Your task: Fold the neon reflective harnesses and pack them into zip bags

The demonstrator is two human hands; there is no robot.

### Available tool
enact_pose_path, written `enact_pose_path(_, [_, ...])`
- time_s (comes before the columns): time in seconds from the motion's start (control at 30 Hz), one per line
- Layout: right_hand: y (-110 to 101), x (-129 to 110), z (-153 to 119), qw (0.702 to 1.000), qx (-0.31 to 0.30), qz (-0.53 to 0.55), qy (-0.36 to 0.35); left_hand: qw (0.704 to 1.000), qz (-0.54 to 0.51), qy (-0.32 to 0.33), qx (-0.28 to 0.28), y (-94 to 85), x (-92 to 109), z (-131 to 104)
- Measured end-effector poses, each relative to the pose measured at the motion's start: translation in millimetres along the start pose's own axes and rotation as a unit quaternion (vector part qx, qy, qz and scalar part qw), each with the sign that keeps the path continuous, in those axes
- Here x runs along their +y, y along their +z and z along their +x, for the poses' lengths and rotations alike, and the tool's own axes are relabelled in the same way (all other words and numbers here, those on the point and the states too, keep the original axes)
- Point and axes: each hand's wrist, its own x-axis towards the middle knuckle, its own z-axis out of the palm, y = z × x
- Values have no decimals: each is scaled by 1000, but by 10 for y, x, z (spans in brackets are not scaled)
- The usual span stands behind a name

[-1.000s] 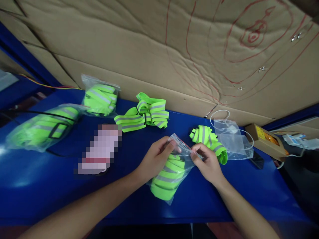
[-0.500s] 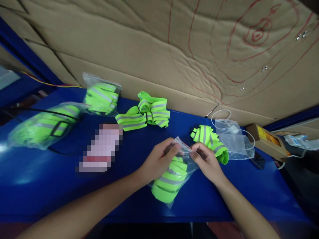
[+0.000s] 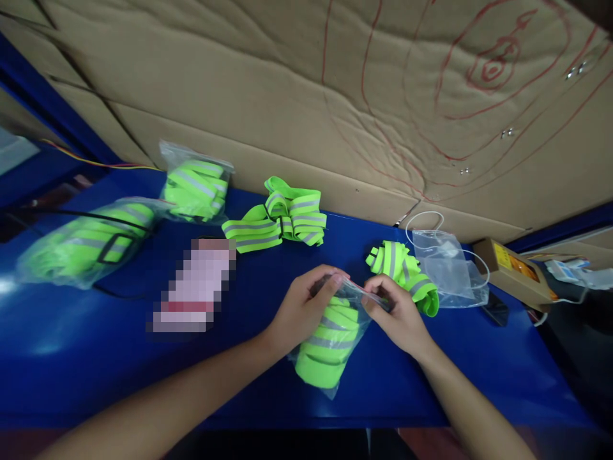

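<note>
Between my hands hangs a clear zip bag with a rolled neon-green reflective strap inside it. My left hand pinches the left end of the bag's top edge, thumb uppermost. The right end of that edge is pinched by my right hand. A loose bundle of the same green strap lies just behind my right hand. Farther back, near the cardboard, another loose strap with a black buckle rests on the blue table.
Two filled bags, one upright and one lying down, are at the left. A blurred-out pink rectangle lies nearer. At right are empty clear bags, a white cable and a small cardboard box. A cardboard wall stands behind.
My right hand has shifted slightly left along the bag's top edge. The bag's lower end has swung a little to the right. Other things on the table stay put.
</note>
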Motion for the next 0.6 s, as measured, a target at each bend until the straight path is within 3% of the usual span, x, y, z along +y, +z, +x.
enact_pose_path(0.23, [12,-16,3,998,28,-26,-41,999,-8,1,-31,-19,19,12])
enact_pose_path(0.6, [-3,-51,-5,998,10,-32,-48,997,44,38,-52,-3,-30,-16])
